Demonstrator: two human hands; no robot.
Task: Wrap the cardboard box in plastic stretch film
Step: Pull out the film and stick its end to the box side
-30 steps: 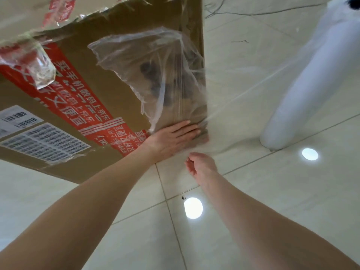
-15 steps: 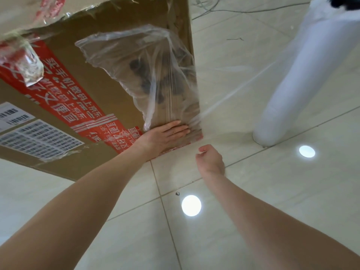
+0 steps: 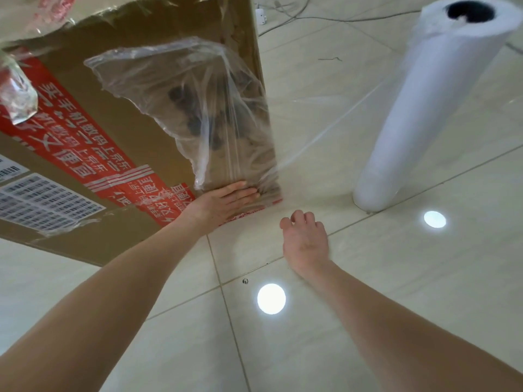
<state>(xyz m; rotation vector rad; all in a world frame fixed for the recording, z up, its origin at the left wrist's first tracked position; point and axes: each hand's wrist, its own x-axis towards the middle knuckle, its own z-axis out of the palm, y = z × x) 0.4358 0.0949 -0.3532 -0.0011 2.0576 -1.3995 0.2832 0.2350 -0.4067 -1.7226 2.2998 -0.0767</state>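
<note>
A glossy floor (image 3: pixel 424 292) of pale beige tiles fills the frame. The cardboard box (image 3: pixel 113 142) stands on it at upper left, the roll of stretch film (image 3: pixel 424 117) upright at right. Thin cables (image 3: pixel 297 12) and what may be a white plug (image 3: pixel 260 16) lie along the top edge.

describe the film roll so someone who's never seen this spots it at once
Find the big cardboard box with red tape. Right of it on the tiled floor stands the film roll. It is the only tall white cylinder, its hollow core dark.
</note>
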